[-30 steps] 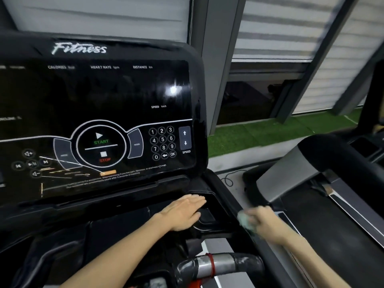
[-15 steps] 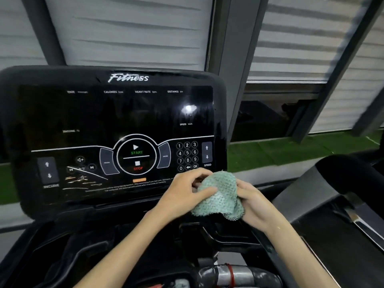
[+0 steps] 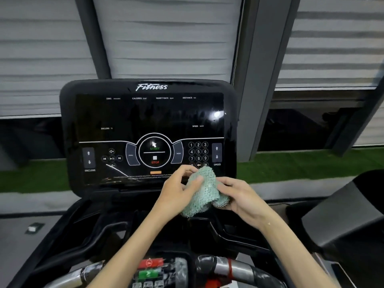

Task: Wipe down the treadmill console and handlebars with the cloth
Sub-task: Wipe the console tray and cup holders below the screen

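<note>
The black treadmill console [image 3: 145, 121] with its dark glossy screen stands straight ahead. A bunched pale green knobbly cloth [image 3: 202, 190] is held in front of the screen's lower right corner, near the number keypad. My left hand [image 3: 178, 192] grips the cloth's left side, thumb across its front. My right hand [image 3: 239, 196] holds its right side from below. The handlebars [image 3: 234, 267], chrome with black wrap and a red band, curve along the bottom edge, around red and green buttons [image 3: 148, 269].
A second treadmill [image 3: 342, 215] stands close on the right. Black tray recesses [image 3: 99, 231] lie below the console. Behind are window blinds, grey frame posts [image 3: 253, 100] and a strip of green turf [image 3: 301, 165].
My right hand brought the cloth up from the right side rail, and both hands now hold it together before the screen. The view has lifted and swung left, centring the console.
</note>
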Demonstrator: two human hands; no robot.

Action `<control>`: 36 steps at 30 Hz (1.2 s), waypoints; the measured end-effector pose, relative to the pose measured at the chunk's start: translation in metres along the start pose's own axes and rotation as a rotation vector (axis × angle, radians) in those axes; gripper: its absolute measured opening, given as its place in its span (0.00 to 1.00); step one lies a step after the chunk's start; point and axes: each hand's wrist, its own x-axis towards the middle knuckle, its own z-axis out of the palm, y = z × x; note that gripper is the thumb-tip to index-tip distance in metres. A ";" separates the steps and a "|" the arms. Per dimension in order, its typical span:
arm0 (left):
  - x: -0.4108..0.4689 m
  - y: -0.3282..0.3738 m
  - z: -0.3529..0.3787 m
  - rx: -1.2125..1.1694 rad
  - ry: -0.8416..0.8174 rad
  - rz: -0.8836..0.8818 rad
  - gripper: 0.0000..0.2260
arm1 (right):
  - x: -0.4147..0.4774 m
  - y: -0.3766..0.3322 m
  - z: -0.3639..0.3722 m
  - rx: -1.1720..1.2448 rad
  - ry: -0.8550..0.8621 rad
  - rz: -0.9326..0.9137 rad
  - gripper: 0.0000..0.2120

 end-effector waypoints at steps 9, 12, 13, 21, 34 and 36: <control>-0.030 0.004 -0.024 0.020 0.085 -0.010 0.15 | -0.002 -0.007 0.037 -0.139 -0.045 -0.195 0.09; -0.037 0.008 -0.041 -0.106 0.073 -0.003 0.08 | -0.006 -0.014 0.044 -0.190 0.003 -0.246 0.09; -0.040 0.008 -0.047 -0.111 0.077 0.003 0.08 | -0.007 -0.016 0.045 -0.190 0.024 -0.254 0.09; -0.068 0.004 -0.101 -0.187 0.011 0.072 0.12 | -0.020 -0.027 0.078 -0.065 0.052 -0.239 0.13; -0.109 -0.033 -0.159 0.115 0.052 0.073 0.05 | -0.034 0.012 0.145 -0.553 0.178 -0.346 0.09; -0.111 -0.030 -0.160 0.133 0.039 0.037 0.04 | -0.035 0.008 0.151 -0.662 0.197 -0.401 0.07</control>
